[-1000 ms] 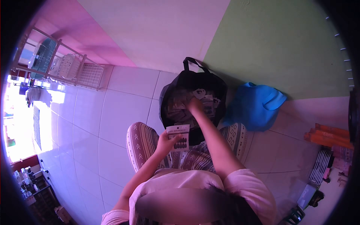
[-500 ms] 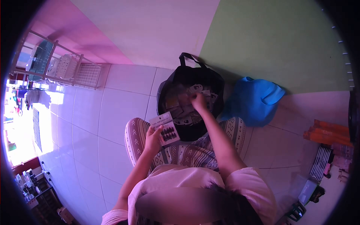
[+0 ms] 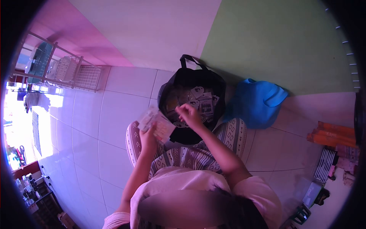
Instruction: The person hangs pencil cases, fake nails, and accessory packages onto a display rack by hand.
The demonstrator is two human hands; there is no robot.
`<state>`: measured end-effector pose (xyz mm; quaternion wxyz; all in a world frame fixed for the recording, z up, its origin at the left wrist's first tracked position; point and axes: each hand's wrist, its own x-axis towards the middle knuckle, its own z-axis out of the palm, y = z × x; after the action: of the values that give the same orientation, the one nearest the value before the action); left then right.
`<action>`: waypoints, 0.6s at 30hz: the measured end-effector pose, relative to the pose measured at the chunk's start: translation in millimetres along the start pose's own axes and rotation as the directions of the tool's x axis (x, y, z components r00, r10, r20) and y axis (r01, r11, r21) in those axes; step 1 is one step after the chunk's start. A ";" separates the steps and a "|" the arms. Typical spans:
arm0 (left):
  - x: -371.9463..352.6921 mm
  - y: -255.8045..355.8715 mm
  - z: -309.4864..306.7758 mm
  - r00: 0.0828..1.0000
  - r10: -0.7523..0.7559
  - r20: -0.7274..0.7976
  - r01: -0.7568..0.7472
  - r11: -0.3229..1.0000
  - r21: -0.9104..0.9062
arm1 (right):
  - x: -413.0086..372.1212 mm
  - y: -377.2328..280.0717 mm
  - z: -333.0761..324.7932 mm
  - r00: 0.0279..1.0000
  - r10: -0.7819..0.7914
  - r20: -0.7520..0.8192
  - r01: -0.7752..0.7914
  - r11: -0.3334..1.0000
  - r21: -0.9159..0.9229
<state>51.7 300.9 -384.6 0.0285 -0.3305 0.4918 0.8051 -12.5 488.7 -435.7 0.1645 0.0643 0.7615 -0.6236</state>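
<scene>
I sit on a tiled floor with an open black bag [image 3: 190, 82] in front of my knees, full of small carded packets [image 3: 202, 101]. My left hand [image 3: 148, 136] holds a card packet [image 3: 155, 123] over my left knee; the packet is blurred by motion. My right hand [image 3: 189, 114] hovers at the bag's near rim with its fingers curled; whether it grips a packet I cannot tell.
A blue bag [image 3: 257, 102] lies to the right of the black one by the green wall. Orange boxes [image 3: 331, 135] and clutter sit at the right. A wire rack [image 3: 61, 68] with baskets stands at the far left.
My left hand has swung the card packet left and tilted it away from the bag. My right hand has drawn back from inside the bag to its near rim.
</scene>
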 end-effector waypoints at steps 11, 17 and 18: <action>1.3 29.0 -44.4 0.974 0.122 -0.189 -0.142 0.985 -0.097 | 116.3 142.3 74.9 0.968 -0.205 -0.145 -0.033 0.466 -0.884; 0.5 27.9 -47.2 0.971 0.141 -0.191 -0.157 0.985 -0.070 | 55.7 101.0 80.5 0.942 -0.222 -0.250 -0.117 0.483 -0.868; 0.2 28.9 -46.7 0.973 0.136 -0.186 -0.151 0.986 -0.071 | 39.5 76.8 73.2 0.947 -0.137 -0.290 -0.169 0.554 -0.815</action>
<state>64.3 248.1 -376.3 -0.0885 -0.3664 0.4805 0.7918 -13.8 429.8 -532.3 0.0550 0.0864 0.9803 -0.1688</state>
